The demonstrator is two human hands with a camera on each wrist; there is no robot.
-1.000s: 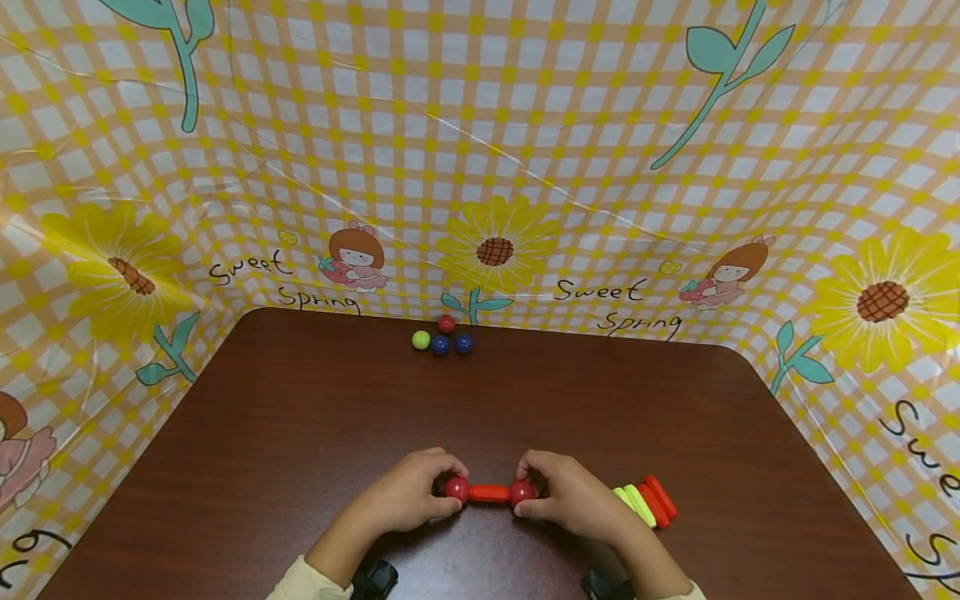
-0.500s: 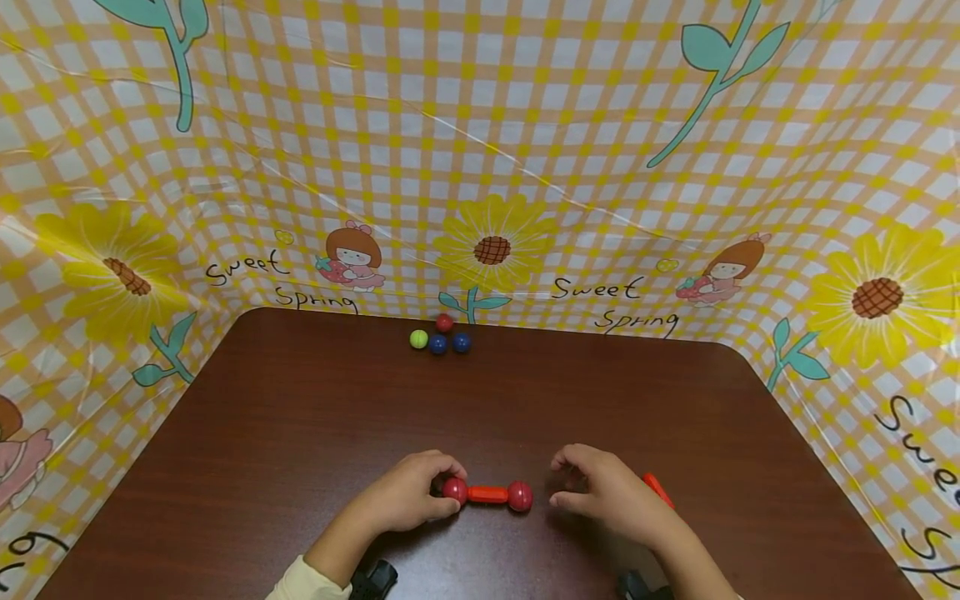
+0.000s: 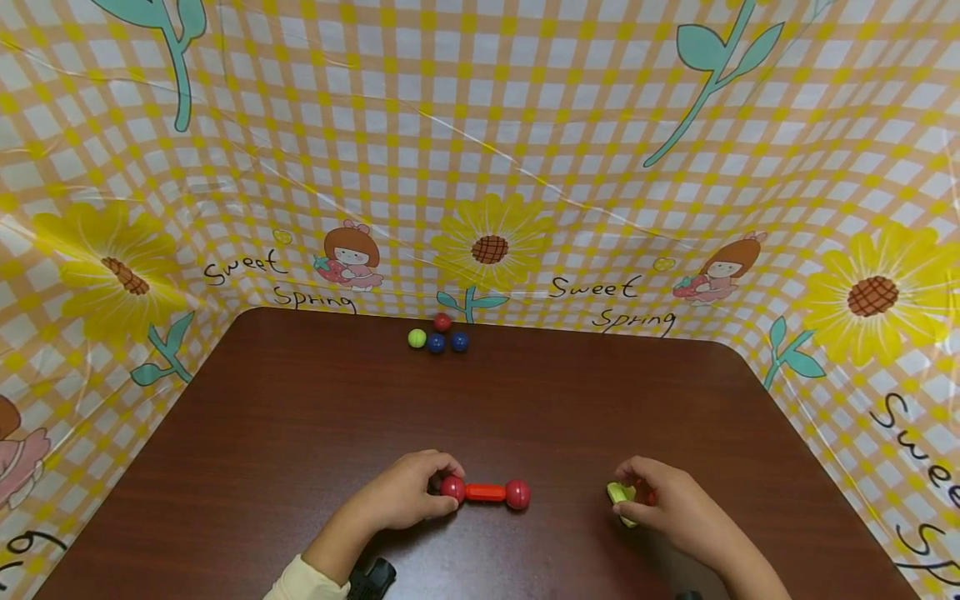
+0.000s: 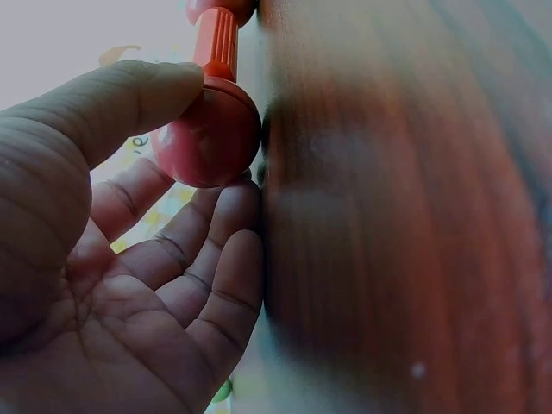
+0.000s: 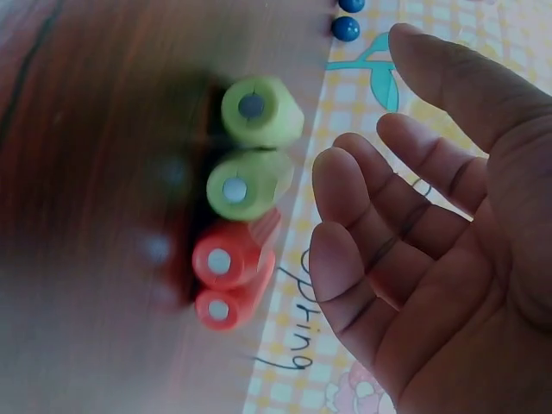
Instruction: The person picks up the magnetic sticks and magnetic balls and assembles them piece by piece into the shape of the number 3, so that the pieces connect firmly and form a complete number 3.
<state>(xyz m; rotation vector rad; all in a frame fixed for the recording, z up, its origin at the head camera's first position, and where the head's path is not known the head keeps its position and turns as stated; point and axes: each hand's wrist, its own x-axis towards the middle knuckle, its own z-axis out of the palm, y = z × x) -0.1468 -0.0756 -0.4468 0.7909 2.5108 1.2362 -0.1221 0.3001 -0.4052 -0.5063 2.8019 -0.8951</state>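
My left hand (image 3: pixel 408 492) pinches a glossy red ball (image 4: pixel 207 142) between thumb and fingers, low at the table surface. A short ridged red rod (image 3: pixel 485 492) joins this ball to a second red ball (image 3: pixel 517 494) on its right, forming a dumbbell shape. To the right, my right hand (image 3: pixel 671 504) hovers around several short rods, thumb and fingers spread apart. In the right wrist view two yellow-green rods (image 5: pixel 240 185) and two red rods (image 5: pixel 222 263) lie side by side, with round discs in their ends. My fingers partly hide the rods in the head view.
At the far table edge sit a yellow-green ball (image 3: pixel 417 338), two blue balls (image 3: pixel 437 342) and a red ball (image 3: pixel 442 322). A checked, flowered cloth (image 3: pixel 480 125) rises around the back and sides of the dark brown table (image 3: pixel 337 400).
My right hand has let go of the dumbbell's right ball and moved right to the loose rods. My left hand stays on the left ball; the red rod and both balls remain joined.
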